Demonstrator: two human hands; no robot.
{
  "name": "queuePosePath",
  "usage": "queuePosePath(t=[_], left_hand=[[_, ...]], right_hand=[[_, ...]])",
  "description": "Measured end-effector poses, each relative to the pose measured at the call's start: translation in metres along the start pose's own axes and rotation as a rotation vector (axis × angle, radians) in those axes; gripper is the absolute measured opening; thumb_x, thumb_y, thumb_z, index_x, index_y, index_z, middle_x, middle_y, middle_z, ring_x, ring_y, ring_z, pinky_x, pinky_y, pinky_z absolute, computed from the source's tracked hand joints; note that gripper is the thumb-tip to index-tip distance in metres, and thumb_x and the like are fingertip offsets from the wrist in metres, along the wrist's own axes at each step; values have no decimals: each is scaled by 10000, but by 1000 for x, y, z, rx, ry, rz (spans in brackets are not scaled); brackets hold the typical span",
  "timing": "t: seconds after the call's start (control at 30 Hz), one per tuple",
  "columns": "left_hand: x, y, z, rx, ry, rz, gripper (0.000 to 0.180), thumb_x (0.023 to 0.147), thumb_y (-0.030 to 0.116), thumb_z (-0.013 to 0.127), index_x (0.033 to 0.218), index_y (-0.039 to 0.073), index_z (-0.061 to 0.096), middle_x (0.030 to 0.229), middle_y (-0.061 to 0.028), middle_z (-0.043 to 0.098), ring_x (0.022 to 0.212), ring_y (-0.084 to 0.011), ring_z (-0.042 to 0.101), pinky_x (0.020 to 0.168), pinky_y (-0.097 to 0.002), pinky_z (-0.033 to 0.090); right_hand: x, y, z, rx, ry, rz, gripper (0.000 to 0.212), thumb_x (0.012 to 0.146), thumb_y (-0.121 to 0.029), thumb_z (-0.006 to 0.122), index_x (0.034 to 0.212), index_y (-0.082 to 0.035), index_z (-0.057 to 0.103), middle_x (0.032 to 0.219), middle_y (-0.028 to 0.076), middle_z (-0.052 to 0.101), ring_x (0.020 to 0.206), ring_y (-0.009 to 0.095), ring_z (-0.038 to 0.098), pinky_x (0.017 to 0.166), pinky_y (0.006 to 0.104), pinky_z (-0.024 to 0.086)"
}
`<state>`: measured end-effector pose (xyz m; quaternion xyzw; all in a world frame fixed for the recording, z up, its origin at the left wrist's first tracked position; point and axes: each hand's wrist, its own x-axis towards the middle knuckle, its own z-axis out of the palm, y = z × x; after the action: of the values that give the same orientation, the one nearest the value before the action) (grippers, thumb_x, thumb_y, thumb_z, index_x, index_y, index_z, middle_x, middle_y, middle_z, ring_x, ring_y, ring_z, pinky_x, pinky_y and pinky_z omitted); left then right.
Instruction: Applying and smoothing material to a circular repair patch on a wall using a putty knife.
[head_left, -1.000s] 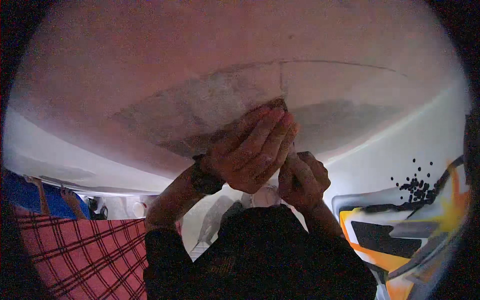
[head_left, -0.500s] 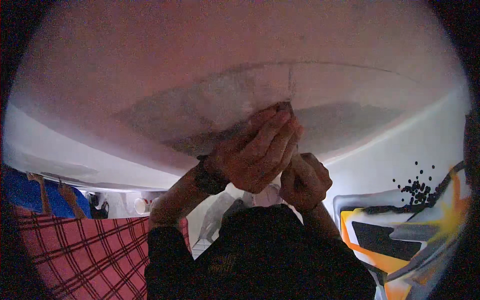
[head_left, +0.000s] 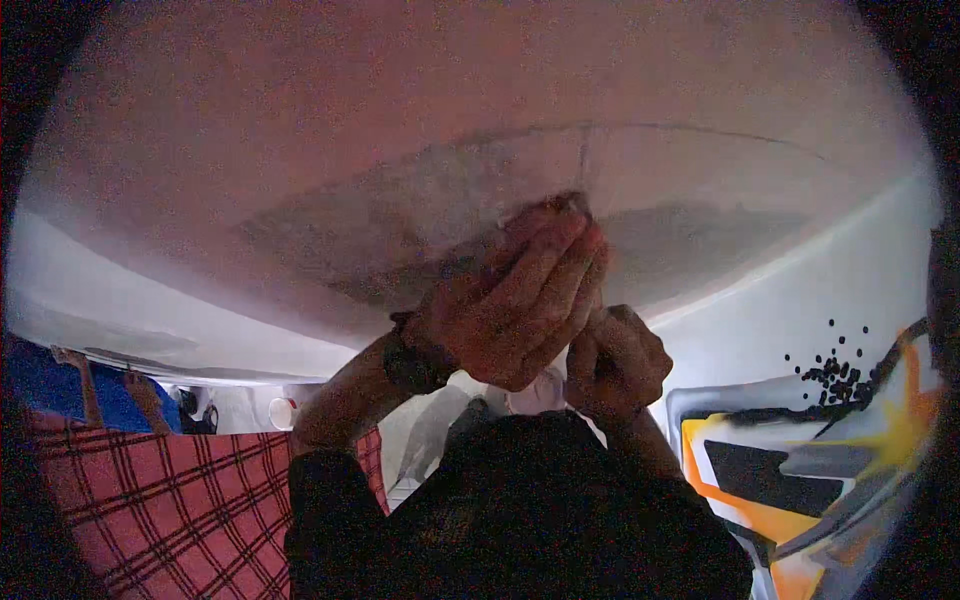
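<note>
A broad pale wall (head_left: 420,80) fills the upper view, with a thin dark arc drawn on it and grey shaded patches (head_left: 690,235) below the arc. My left hand (head_left: 520,290), with a dark band (head_left: 412,360) at its wrist, is raised against this surface. Its fingers are bent and pressed together, and their tips meet the wall by a short upright line. Whatever they pinch is hidden behind them. Close beside it on the right and a little lower, my right hand (head_left: 618,362) is curled into a fist. Anything inside it is out of sight.
A person in blue (head_left: 115,395) at the far left has hands raised to the wall. Red plaid fabric (head_left: 170,500) hangs at lower left, beside a white cup-like object (head_left: 283,413). At right, a painted wall (head_left: 780,480) carries orange, yellow and black shapes.
Both hands have shifted slightly, the right one a little to the right. My left fingertips have moved a little on the wall. The person in blue has moved their hands slightly.
</note>
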<state>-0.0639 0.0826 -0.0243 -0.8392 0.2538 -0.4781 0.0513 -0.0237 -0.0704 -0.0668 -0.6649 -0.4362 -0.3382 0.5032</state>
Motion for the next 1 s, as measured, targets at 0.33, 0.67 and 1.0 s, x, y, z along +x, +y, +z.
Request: queuePosePath(t=[0.33,0.67,1.0], left_hand=[[4,2,2,2,26,-31,252,870,122,495,993,-21,662,1075,-149,616,1074,-298,566,914,-385,506],[19,4,5,20,-27,-57,268,860,113,511,1048,-33,635,1133,-167,580,1121,-324,531,949,-439,471],[30,18,19,-11,-36,-82,278,871,125,515,1080,-25,623,1168,-158,561,1156,-316,503,959,-437,465]], right_hand=[[9,-2,-5,14,-31,39,140,729,87,574,859,53,614,564,120,545,458,179,509,413,264,377],[21,-1,-14,15,-17,28,123,747,55,609,870,48,616,610,136,576,480,191,543,438,275,410],[7,15,-32,-35,-24,157,223,694,-32,689,907,-91,661,795,104,664,633,244,646,540,318,508]])
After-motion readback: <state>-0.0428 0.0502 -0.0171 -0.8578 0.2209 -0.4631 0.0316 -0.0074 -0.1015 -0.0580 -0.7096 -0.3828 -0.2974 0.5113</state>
